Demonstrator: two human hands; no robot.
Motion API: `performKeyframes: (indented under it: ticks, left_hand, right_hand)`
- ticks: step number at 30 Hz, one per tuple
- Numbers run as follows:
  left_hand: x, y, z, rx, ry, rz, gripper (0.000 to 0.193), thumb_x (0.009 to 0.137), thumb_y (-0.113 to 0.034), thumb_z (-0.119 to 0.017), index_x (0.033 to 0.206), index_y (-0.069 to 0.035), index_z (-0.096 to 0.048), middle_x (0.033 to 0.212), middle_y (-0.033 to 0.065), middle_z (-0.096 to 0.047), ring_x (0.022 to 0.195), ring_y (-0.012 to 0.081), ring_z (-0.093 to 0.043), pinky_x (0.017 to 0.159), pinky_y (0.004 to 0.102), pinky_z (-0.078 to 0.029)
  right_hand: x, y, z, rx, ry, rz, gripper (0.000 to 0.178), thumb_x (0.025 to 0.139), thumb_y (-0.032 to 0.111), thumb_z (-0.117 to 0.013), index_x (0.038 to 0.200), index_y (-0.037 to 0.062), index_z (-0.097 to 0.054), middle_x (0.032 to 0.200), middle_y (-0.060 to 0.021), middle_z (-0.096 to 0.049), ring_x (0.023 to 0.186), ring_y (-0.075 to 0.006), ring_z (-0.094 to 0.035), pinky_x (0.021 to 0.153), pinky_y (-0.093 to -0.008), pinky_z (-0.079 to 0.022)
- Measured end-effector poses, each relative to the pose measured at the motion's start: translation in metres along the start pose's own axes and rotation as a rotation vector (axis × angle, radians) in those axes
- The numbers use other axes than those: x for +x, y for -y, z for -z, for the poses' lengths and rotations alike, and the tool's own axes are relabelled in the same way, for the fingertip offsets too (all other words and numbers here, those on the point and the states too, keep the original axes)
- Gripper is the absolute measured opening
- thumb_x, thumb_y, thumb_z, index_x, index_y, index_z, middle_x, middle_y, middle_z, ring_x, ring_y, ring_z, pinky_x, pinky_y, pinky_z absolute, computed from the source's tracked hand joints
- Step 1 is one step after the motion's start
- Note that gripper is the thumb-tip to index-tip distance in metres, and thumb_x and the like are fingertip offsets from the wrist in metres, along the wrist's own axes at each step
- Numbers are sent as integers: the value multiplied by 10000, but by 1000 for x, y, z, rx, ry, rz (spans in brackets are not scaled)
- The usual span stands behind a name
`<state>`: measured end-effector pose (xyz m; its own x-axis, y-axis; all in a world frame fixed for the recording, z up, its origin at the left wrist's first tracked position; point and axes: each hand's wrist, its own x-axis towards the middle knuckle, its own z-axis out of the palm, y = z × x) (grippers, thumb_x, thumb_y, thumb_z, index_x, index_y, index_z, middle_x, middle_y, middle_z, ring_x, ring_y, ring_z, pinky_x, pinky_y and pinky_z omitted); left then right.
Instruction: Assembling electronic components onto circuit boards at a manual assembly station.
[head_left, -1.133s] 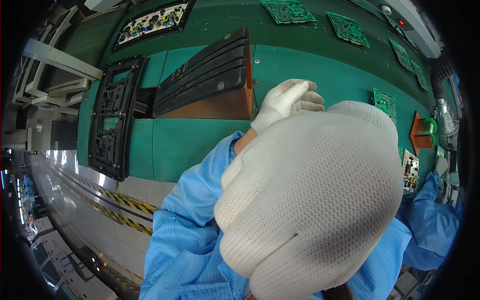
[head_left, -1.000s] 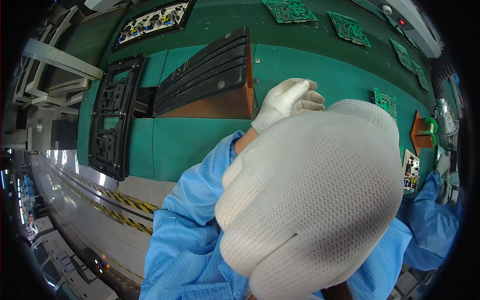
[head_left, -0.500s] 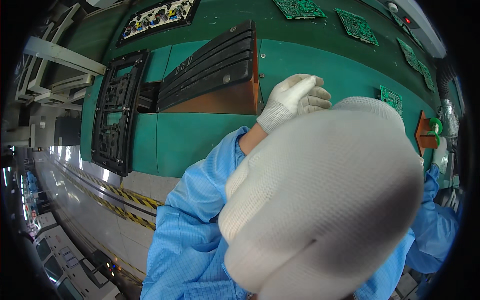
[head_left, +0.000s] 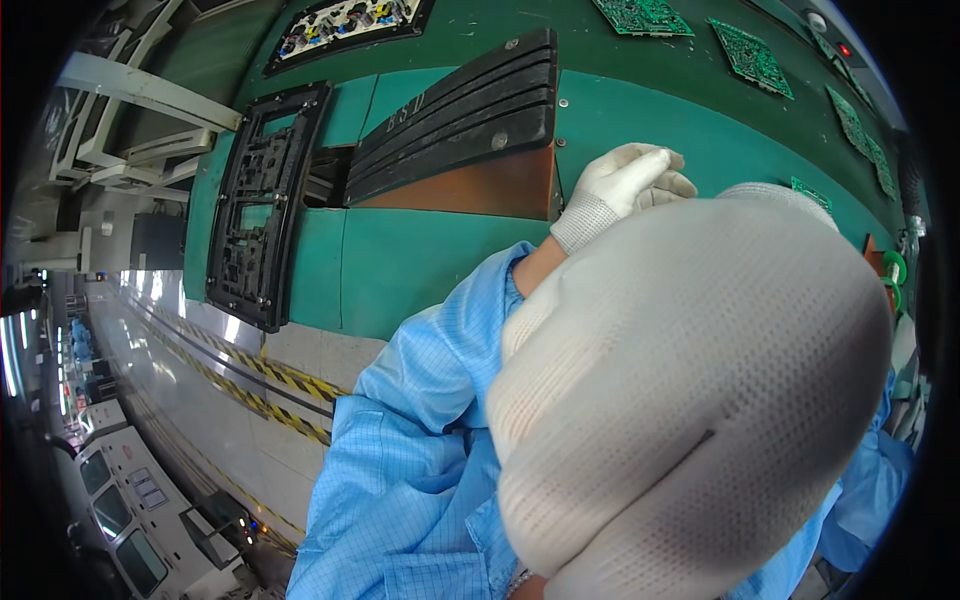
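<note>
My right hand (head_left: 690,380), in a white knitted glove, is raised very close to the camera and fills the lower right. Its cuff shows at the top; its fingertips fall out of sight, and I cannot tell what they touch. Behind it, my left hand (head_left: 625,190), gloved too, is over the green bench surface. Its fingers are loosely curled in with the thumb along them, and nothing shows in them. Nearest to the left hand is a sloped black ribbed block (head_left: 460,115) on a brown base.
Left of the block lies a black fixture frame (head_left: 262,205). A framed board with components (head_left: 350,30) sits beyond it. Several green circuit boards (head_left: 752,58) lie at the far right. A co-worker's blue sleeve (head_left: 870,480) is at the right edge. Striped floor tape (head_left: 255,390) runs at left.
The view has shifted, so the bench and fixtures appear farther right. My right hand stays close to the camera, and my left hand keeps its curled pose near the block.
</note>
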<state>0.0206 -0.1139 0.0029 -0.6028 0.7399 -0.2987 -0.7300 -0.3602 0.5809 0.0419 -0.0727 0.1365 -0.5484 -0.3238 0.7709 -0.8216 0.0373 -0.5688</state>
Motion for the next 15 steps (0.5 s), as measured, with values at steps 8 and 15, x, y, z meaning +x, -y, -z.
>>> performKeyframes:
  ticks: [8,15]
  left_hand:
    - [2,25,16,-113,108,-182,360,1103,-336,-458,1283,-34,-537,1240,132,-628,1102,245,-654,908,368,-587]
    - [9,24,35,372,-35,-306,483,1122,-409,-314,1413,-47,-448,1322,189,-602,1121,388,-653,867,549,-598]
  right_hand:
    - [15,-9,10,-530,-82,171,203,875,238,-692,846,39,-721,830,-148,-697,792,-289,-700,691,-367,-562]
    - [15,-27,22,-543,152,-149,383,952,356,-667,838,-9,-688,763,-178,-619,736,-363,-638,680,-445,-530]
